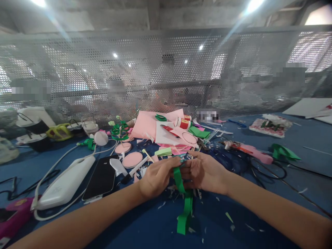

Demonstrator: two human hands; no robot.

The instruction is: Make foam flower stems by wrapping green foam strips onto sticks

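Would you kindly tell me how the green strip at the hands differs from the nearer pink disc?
The green strip is long and narrow, whereas the pink disc is round. The strip runs down, bent, from between the left hand and the right hand; the disc lies flat, untouched.

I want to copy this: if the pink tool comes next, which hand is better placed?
Probably the right hand: the pink tool lies off to the right, nearer that hand. The left hand is farther away and seems to pinch the green strip.
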